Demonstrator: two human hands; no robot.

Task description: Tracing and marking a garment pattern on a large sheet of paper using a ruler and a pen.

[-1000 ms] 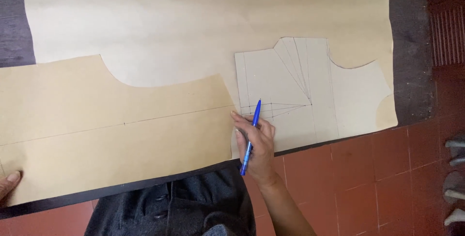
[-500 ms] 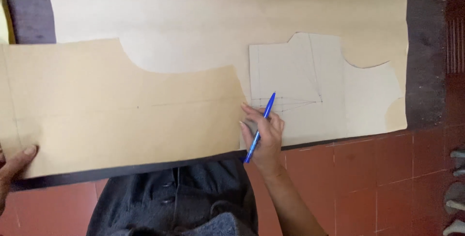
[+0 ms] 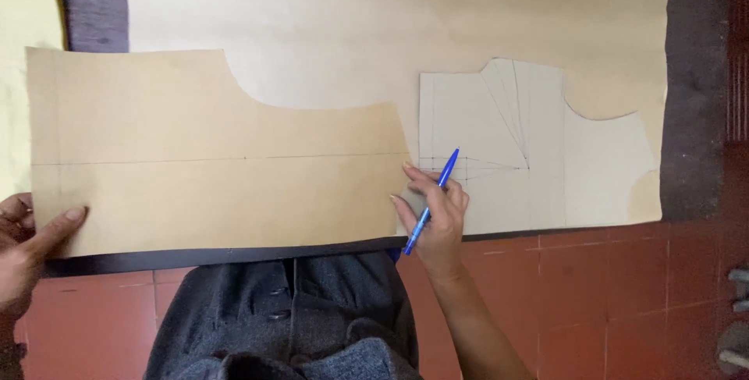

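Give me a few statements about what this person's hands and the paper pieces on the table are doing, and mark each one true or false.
1. The right hand holds a blue pen. True.
2. The left hand holds a pair of scissors. False: it holds no tool; its fingers rest on the lower left corner of the large brown paper piece.
3. The large brown paper piece has a curved cut-out along its top edge. True.
4. The smaller pale pattern piece lies to the left of the large brown one. False: it lies to its right, beside the right hand.
5. The floor is covered in green carpet. False: it shows reddish tiles.
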